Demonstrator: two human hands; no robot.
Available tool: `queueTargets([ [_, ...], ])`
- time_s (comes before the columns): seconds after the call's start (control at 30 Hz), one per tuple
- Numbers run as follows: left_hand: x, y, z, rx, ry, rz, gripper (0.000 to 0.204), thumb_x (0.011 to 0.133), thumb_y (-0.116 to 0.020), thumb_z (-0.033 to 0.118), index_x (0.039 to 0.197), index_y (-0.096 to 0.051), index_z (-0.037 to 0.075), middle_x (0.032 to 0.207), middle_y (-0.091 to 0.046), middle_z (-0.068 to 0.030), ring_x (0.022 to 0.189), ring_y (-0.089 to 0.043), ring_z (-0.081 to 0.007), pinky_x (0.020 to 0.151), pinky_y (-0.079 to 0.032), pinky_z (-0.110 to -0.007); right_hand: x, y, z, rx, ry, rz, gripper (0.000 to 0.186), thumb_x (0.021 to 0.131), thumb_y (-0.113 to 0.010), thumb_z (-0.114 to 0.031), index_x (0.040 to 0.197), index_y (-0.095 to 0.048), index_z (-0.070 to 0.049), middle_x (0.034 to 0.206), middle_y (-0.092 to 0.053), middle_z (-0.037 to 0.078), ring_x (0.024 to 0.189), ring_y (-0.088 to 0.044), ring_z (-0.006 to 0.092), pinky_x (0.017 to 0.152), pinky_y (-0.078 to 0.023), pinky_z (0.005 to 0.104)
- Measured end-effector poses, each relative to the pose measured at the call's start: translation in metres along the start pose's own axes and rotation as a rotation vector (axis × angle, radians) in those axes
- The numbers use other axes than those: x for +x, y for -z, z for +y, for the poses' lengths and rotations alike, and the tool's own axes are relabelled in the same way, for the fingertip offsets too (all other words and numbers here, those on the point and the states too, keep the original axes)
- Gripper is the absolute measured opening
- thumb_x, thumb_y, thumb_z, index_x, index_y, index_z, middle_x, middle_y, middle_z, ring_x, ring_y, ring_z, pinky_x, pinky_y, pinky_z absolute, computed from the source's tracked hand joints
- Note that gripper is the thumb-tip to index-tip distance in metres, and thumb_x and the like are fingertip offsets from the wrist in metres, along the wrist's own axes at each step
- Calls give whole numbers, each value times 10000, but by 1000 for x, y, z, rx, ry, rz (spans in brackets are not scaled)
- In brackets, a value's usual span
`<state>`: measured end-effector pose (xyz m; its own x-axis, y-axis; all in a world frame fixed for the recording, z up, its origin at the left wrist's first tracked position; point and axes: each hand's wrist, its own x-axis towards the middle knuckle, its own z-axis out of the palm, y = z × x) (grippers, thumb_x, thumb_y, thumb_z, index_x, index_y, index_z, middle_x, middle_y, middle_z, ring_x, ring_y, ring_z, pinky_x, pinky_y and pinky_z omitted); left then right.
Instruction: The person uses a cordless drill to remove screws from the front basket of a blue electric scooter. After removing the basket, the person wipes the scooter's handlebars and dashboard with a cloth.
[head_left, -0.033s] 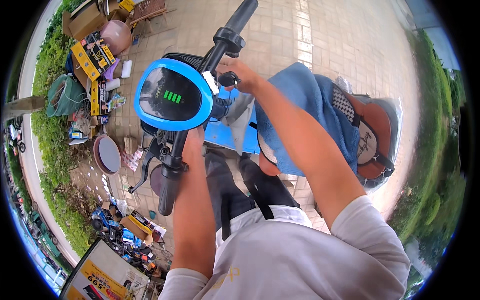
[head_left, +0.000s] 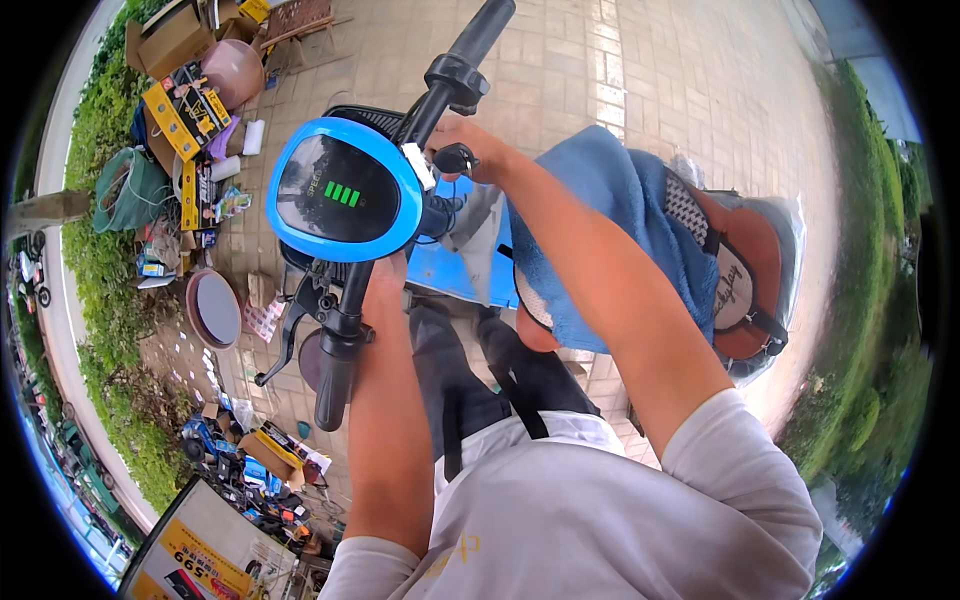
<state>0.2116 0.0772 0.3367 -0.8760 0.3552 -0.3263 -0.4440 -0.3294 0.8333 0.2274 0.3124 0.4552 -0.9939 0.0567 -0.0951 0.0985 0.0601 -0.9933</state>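
Observation:
A scooter's display with a blue rim and green bars sits between black handlebars. My right hand reaches to the bar beside it, fingers curled near a black key and partly hidden, so what they grip is unclear. My left hand is beneath the display by the lower bar, with its fingers hidden. Below is a blue deck. To the right, a blue towel is draped over a brown seat.
Cardboard boxes, yellow boxes, a green bag, a round tub and loose goods lie at the left on paving. A signboard stands lower left. Hedge and grass line both sides.

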Motion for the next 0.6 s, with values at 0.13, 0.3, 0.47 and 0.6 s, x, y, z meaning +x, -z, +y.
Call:
queueTargets([
  [0.13, -7, -33, 27, -378, 130, 13, 284, 938, -516, 313, 1072, -569, 69, 937, -603, -67, 813, -552, -193, 711, -430, -340, 12, -6, 13, -160, 125, -108, 280, 608, -639, 27, 884, -605, -9, 813, -613, 82, 787, -559, 190, 585, -472, 343],
  [0.3, 4, -22, 26, -365, 100, 35, 299, 939, -516, 315, 1087, -569, 61, 959, -607, -81, 837, -556, -208, 727, -432, -350, -1, -13, 16, -200, 61, -200, 149, 705, -582, -43, 850, -598, -10, 785, -629, 175, 736, -597, 278, 698, -480, 379],
  [0.47, 16, -29, 28, -289, 93, 1, 314, 939, -515, 317, 1101, -568, 53, 981, -611, -96, 861, -561, -224, 742, -434, -359, 12, -12, 56, -602, 143, -326, 141, 787, -609, -135, 882, -624, -32, 863, -650, 156, 780, -600, 278, 730, -484, 381],
  [0.6, 21, -22, 28, -210, 68, 6, 326, 940, -515, 318, 1113, -568, 47, 998, -614, -107, 880, -564, -236, 754, -435, -366, 19, -14, 44, -648, 186, -466, 197, 870, -522, -198, 920, -626, -39, 845, -646, 103, 740, -578, 228, 722, -471, 331],
])
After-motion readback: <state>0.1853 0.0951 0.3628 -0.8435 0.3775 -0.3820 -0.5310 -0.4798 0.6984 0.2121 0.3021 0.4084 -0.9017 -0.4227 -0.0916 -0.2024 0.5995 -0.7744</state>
